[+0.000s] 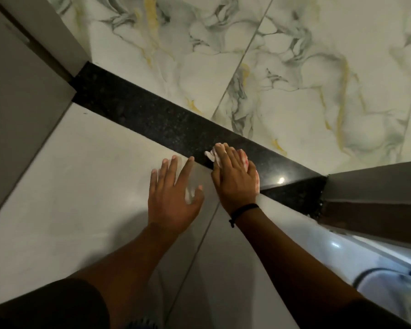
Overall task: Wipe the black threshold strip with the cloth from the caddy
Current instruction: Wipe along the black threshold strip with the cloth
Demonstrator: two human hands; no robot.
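A black speckled threshold strip (152,115) runs diagonally from the upper left door frame down to the right door frame. My right hand (235,179) lies flat on the strip's near edge, pressing a white cloth with red marks (211,156) under the palm; only the cloth's edges show around the fingers. My left hand (173,198) rests flat on the pale floor tile just before the strip, fingers spread, holding nothing. A black band circles my right wrist.
Marble-patterned tiles (294,67) lie beyond the strip. Grey door frames stand at the left (22,91) and right (370,193). A white rounded object (389,286) sits at the lower right. My dark-clad knee fills the bottom left.
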